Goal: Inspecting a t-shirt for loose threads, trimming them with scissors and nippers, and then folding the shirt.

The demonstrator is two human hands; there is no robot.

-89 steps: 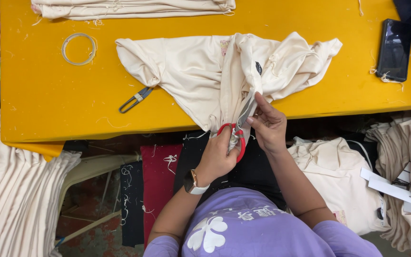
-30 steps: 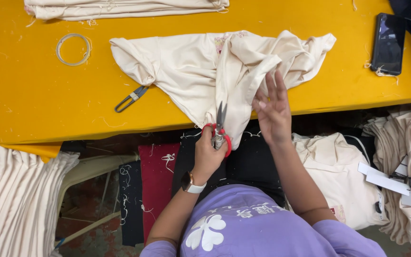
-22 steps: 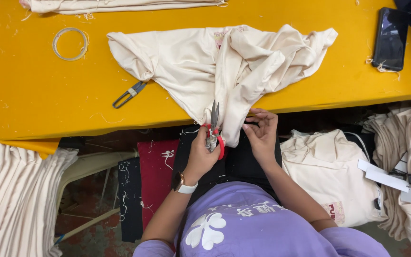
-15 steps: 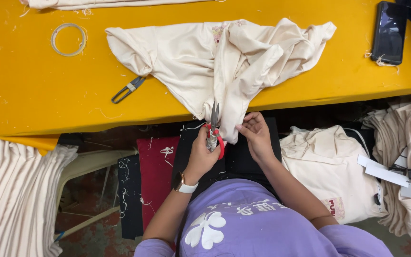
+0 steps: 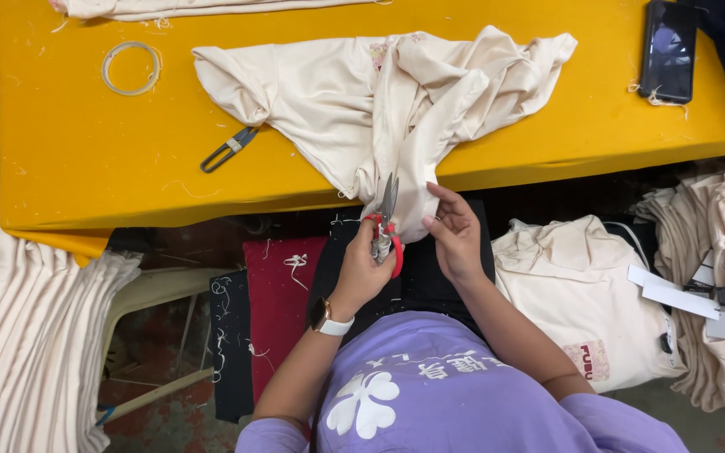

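Scissors [image 5: 386,226] gripped in left hand [image 5: 362,267]; right hand [image 5: 455,235] pinches cream garment [image 5: 362,101]; thread snips [image 5: 228,149] lie nearby

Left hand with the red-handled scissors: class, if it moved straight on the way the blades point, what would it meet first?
Most likely the cream garment: the left hand aims the scissors up at the fold hanging over the yellow table edge, though depth is unclear.

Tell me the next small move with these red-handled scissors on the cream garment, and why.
Probably bring the scissors in the left hand to the garment edge pinched by the right hand; their blades point up beside that hanging edge at the table front.
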